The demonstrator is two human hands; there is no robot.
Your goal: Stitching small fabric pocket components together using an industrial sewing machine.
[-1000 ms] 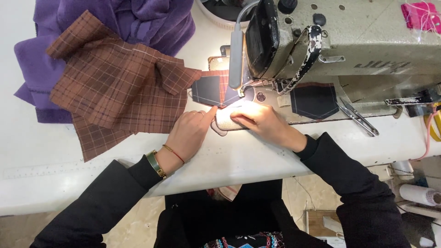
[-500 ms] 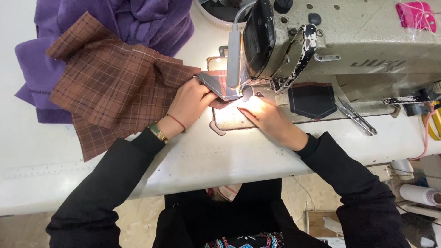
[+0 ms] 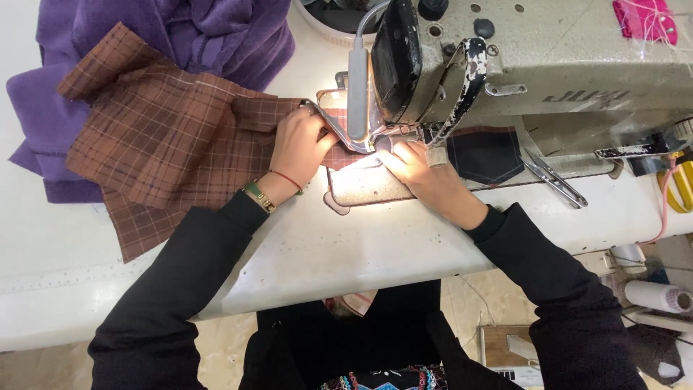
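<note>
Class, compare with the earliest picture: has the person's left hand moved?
Yes. The left hand has moved up onto the brown plaid fabric, away from the table's near edge.
</note>
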